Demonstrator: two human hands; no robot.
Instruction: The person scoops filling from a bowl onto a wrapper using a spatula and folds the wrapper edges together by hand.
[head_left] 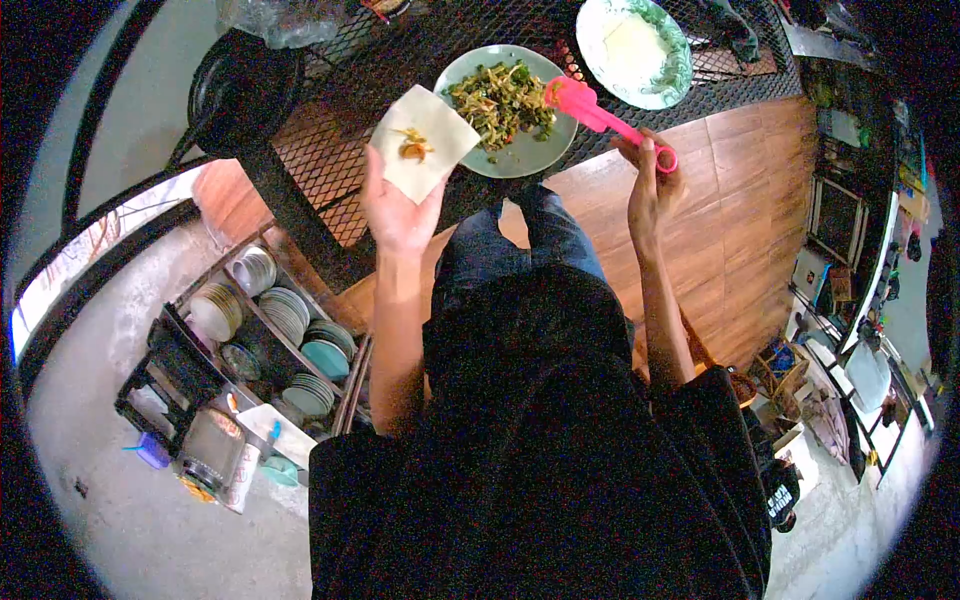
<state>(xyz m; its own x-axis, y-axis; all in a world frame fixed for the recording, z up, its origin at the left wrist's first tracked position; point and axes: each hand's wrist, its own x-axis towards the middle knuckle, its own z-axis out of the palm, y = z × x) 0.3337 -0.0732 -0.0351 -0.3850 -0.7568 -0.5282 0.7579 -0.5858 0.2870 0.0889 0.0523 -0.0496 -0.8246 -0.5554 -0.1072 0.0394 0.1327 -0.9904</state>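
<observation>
Right hand [656, 190] grips a long pink plastic spoon [580, 102], axis slanting forward-left to the right rim of a round pale-green plate [525, 166]; left hand [405, 222] spread palm-up beneath a square off-white sheet [436, 128], plate's left side.

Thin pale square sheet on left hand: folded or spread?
Spread: the sheet lies open across the left hand, its orange-brown food heap uncovered.

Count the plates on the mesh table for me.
2. The plain plate, heaped with chopped food, is straight ahead; the green-patterned plate lies to its right and farther off. More may be hidden beyond the view's dark edge.
</observation>
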